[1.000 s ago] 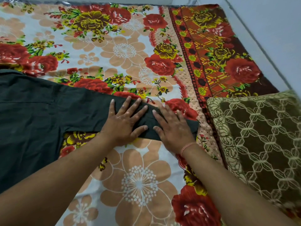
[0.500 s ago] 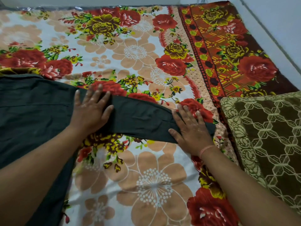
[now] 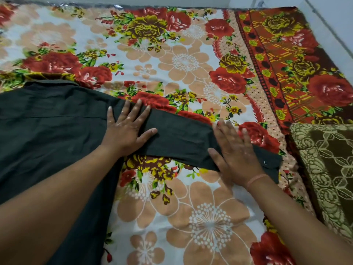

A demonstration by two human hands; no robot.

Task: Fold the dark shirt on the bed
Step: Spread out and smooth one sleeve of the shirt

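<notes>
The dark shirt (image 3: 53,134) is spread on the bed (image 3: 191,60) — its sleeve (image 3: 181,138) pressed flat by the left hand (image 3: 126,129) and right hand (image 3: 235,152), fingers straight, nothing gripped.

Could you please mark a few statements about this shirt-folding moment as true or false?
1. The left hand and the right hand both lie flat on the sleeve of the dark shirt. True.
2. The sleeve is folded across the shirt's body. False: it stretches out to the right over the floral bedsheet.
3. A pink band sits on the right wrist. True.
4. The patterned cushion lies on top of the cuff. False: the cushion lies to the right of the cuff, with a strip of bedsheet between them.
</notes>
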